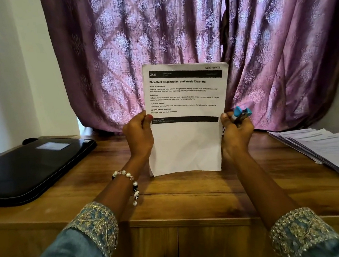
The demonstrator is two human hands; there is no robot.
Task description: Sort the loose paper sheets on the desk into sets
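A: Where's your sheet (186,113)?

B: Upright above the table (183,193) — your left hand (138,137) pinches its left edge, your right hand (236,132) its right edge, that grip also clenched round a blue stapler (241,114).

A: And beyond?

B: The loose stack (329,150) lies far right — apart.

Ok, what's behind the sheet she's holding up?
Behind the held sheet hangs the purple curtain, with the wooden desk below. The sheet hides the curtain's lower folds and the desk's back edge there. The right hand also grips a blue stapler.
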